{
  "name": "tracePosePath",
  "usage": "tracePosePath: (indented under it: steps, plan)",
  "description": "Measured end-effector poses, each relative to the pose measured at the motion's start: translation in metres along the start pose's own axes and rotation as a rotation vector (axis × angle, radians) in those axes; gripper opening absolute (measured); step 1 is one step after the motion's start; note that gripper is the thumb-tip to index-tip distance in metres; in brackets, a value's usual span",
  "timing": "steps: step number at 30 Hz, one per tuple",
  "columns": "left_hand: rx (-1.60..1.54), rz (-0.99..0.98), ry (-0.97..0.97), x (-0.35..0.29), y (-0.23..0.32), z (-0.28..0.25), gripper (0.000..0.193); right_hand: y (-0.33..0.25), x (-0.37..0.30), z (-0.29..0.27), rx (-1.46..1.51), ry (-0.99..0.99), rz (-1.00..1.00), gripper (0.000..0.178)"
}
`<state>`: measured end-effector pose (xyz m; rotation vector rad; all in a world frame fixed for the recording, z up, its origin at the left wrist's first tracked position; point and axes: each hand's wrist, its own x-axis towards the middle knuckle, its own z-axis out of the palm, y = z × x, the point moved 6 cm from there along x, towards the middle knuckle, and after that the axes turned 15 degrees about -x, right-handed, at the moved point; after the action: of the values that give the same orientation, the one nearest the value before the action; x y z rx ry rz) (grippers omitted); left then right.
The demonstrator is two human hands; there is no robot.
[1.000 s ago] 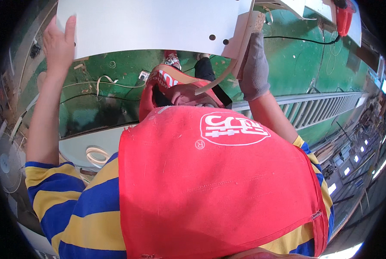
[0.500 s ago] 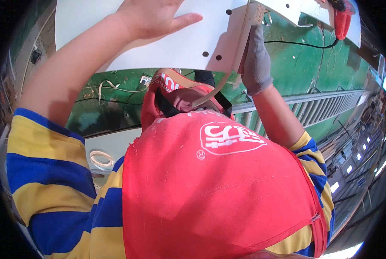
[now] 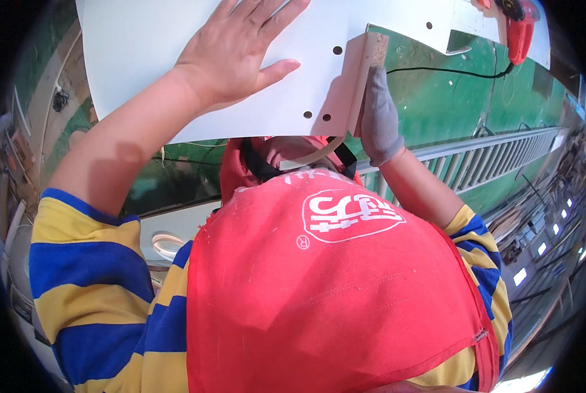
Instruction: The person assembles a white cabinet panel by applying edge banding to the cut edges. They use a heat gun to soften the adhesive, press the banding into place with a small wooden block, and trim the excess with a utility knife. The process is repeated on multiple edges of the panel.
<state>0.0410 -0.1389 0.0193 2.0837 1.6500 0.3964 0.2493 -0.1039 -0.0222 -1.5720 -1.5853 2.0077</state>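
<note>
A white panel (image 3: 135, 59) with several dark round holes lies before me. My left hand (image 3: 237, 56), bare, rests flat on its face with fingers stretched and thumb apart. At the panel's right end, my right hand (image 3: 380, 121) in a grey glove is laid flat along the raw chipboard edge (image 3: 371, 56), fingers straight; its palm side is hidden. From the panel's near right corner a pale, thin edging strip (image 3: 316, 154) curves down toward my red apron (image 3: 319, 295).
At the upper right lies a red power tool (image 3: 519, 42) with a black cable (image 3: 450, 71) on a white surface. A ladder-like metal frame (image 3: 502, 152) stretches over the green floor (image 3: 430, 108). A coil of pale strip (image 3: 167, 245) sits at lower left.
The panel and both hands have come nearer to me, lower in the view. Less of the edging strip shows. My left hand stays flat on the panel and my right stays at its edge.
</note>
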Motion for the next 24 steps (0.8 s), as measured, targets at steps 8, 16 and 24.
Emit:
tracePosePath:
  steps: [8, 16, 24]
  plan:
    - [0.015, -0.031, -0.039, 0.001, -0.001, 0.002, 0.088, 0.008, 0.004, -0.001, 0.048, -0.039, 0.024, 0.058]
    - [0.025, -0.029, -0.046, 0.000, 0.000, 0.001, 0.089, 0.004, 0.002, 0.000, 0.042, -0.006, -0.037, 0.057]
    - [0.023, -0.037, -0.052, 0.002, 0.001, 0.003, 0.089, 0.012, 0.005, -0.005, -0.072, 0.047, -0.083, 0.051]
